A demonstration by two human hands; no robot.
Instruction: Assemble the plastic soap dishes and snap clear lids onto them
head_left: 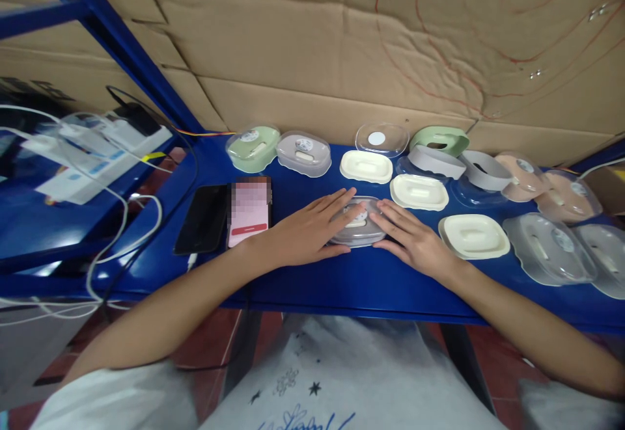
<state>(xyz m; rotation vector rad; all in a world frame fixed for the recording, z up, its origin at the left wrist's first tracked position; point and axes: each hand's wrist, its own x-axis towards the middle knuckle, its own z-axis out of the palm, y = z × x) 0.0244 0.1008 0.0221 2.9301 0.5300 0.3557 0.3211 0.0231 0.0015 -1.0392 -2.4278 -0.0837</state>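
A grey soap box with a clear lid [364,231] lies on the blue shelf in front of me. My left hand [319,228] rests on its left side, fingers stretched out over the lid. On the opposite side, my right hand [410,238] lies with spread fingertips touching the lid's right edge. Neither hand is closed round the box, and part of the box is hidden under the fingers. Cream inner trays stand behind and to the right: one tray [366,167], a second tray [418,192] and a third tray [473,236].
Along the back stand a lidded green box [254,148], a lidded grey box [303,154], a loose clear lid [398,140] and a green shell [439,139]. Pink boxes [569,194] and grey boxes [549,248] sit right. Two phones [201,218] and a power strip [105,163] lie left.
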